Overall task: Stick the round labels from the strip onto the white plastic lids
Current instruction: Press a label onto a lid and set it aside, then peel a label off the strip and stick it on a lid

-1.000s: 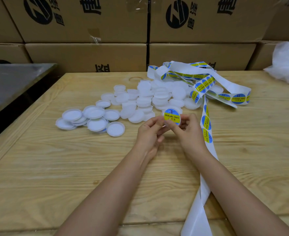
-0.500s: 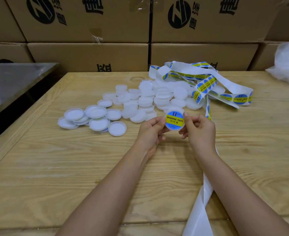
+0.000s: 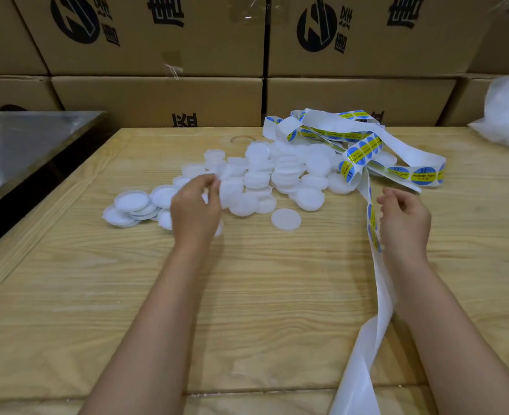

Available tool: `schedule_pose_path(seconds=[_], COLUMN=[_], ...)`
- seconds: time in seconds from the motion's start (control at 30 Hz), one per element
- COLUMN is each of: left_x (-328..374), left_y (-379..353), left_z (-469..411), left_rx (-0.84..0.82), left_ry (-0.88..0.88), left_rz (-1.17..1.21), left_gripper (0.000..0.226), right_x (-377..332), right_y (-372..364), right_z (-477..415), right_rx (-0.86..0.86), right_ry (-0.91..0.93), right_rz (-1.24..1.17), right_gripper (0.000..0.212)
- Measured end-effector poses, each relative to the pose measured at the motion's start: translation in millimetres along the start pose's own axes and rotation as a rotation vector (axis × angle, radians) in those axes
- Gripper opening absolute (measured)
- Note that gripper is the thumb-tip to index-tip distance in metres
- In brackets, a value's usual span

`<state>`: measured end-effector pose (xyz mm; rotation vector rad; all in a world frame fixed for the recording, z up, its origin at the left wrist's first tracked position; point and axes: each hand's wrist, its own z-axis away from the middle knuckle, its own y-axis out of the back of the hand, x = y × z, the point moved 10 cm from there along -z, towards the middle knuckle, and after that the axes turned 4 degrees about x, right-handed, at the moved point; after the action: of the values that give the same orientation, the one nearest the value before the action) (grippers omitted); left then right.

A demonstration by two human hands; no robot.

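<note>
Several white plastic lids lie heaped at the middle of the wooden table. One plain white lid lies alone in front of the heap. My left hand is over the heap's left part, thumb and fingertips pinching the edge of a blurred white lid. The label strip with round blue and yellow labels is tangled behind the heap and trails down to the table's near edge. My right hand hovers just right of the strip with fingers loosely curled, holding nothing. No labelled lid is in sight.
Stacked cardboard boxes wall off the back of the table. A metal surface lies to the left across a dark gap. A white plastic bag sits at the back right.
Both hands held a labelled lid together before. They have now parted: the left went left to the heap, the right went right beside the strip, and the labelled lid is out of sight.
</note>
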<state>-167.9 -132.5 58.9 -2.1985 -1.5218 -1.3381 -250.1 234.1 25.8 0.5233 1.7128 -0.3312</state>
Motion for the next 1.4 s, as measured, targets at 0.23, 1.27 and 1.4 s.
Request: schedule_pose_path(seconds=[0.23,1.27,1.4], left_x=[-39,92,86], left_y=[2,-141,-137], left_z=[-7,128,122], left_rx=[-0.122,-0.828,-0.803], left_ry=[-0.048,-0.529,-0.431], left_rz=[-0.49,-0.052,-0.009], left_gripper=[0.014,0.031,0.038], right_x=[16,9,7], right_y=[-9,-63,-62], right_z=[-5,36,38], right_rx=[-0.139,-0.497,-0.493], right_ry=[0.078,0.251,0.245], right_rz=[0.404,0.442,0.411], right_gripper=[0.035,0.024,0.022])
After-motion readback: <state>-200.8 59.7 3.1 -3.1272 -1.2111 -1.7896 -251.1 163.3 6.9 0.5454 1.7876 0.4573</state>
